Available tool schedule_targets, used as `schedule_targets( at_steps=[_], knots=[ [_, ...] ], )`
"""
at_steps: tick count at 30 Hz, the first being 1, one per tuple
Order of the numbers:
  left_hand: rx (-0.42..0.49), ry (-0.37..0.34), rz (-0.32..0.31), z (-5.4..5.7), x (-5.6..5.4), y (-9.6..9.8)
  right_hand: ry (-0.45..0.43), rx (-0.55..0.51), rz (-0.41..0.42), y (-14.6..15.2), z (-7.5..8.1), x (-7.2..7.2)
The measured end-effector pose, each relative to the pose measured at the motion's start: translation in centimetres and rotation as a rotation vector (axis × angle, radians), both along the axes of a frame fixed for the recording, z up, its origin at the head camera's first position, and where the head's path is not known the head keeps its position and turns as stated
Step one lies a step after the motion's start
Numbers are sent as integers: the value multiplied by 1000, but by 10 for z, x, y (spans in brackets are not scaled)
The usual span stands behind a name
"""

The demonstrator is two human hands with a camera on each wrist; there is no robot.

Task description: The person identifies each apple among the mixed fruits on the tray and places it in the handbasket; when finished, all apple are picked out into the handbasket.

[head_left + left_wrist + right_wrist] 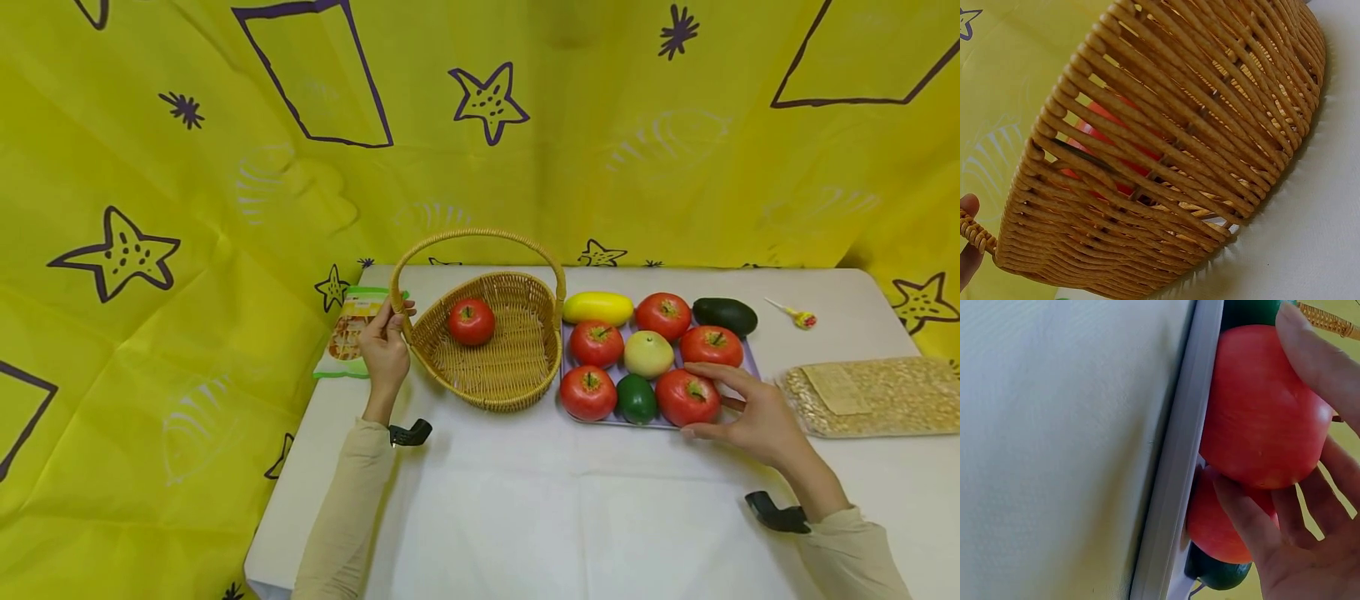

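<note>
A wicker basket (517,358) with a tall arched handle (480,232) stands at the middle, one red apple (472,322) inside. My left hand (386,350) grips the left foot of the handle; in the left wrist view only its fingertips (969,205) show. Beside the basket, a pale purple tray (752,360) bears several red apples and other fruit. My right hand (757,417) holds the apple at the tray's front right corner (686,398), thumb on one side and fingers on the other. In the right wrist view this apple (1260,412) sits at the tray's rim (1175,456).
On the tray are also a yellow oblong fruit (597,308), a pale round fruit (648,354) and two dark green ones (724,317). A lollipop (804,319) and a bag of pale flakes (892,396) lie right. A green-edged packet (347,333) lies left, behind my hand.
</note>
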State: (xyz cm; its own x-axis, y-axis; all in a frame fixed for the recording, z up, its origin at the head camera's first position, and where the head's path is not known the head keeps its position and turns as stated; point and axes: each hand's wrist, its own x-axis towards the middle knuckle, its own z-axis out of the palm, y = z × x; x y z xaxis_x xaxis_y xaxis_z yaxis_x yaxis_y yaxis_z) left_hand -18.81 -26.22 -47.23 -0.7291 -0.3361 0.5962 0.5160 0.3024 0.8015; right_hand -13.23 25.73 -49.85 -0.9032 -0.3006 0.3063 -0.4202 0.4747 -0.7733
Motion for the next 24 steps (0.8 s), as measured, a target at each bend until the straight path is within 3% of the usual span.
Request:
schedule_targets(
  at_steps=[13,19,24],
  knots=[
    [-4,-7,15,-1,0,-1,47,83,-104,-4,4,2],
    [6,-10,14,0,0,1,-14,36,-160,-1,10,9],
    [6,-6,23,1,0,2,-8,-48,-124,0,17,9]
  ],
)
